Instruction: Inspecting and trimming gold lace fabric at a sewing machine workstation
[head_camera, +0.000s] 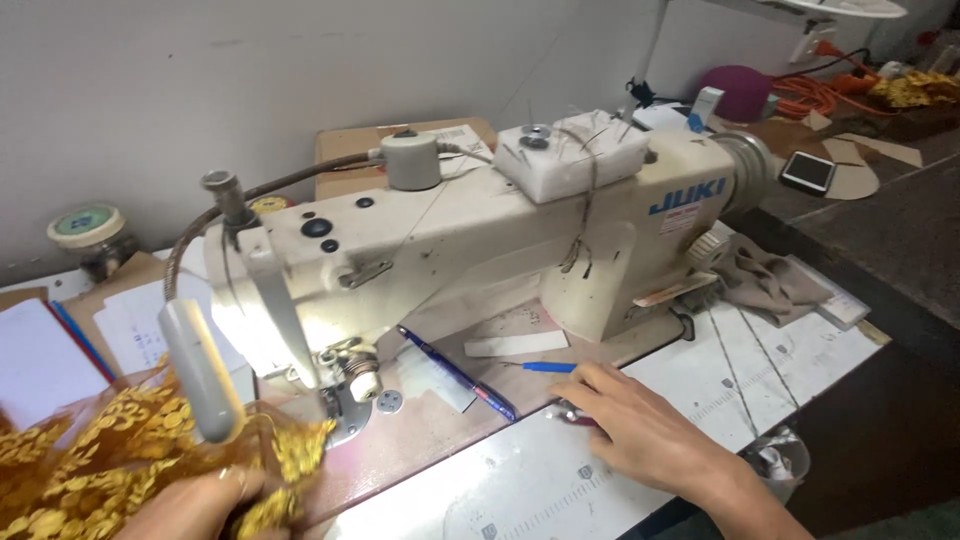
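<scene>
Item: cream industrial sewing machine (480, 230), centre frame, on a pale worktable (560, 480).

Left hand (200, 505), lower left: fingers closed on gold sequinned mesh fabric (100, 450), bunched beside the needle area.

Right hand (640, 425), lower centre-right: flat on the table over a small dark red-handled tool (572, 414); whether it grips it cannot be told.

Nearby: blue pen (460, 375), white foam pincushion block (570, 155) atop the machine.

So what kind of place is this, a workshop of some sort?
Most likely a small sewing workshop. An industrial sewing machine stands on a worn worktable, gold sequinned fabric is bunched by its needle, and a block stuck with pins sits on top.
</scene>
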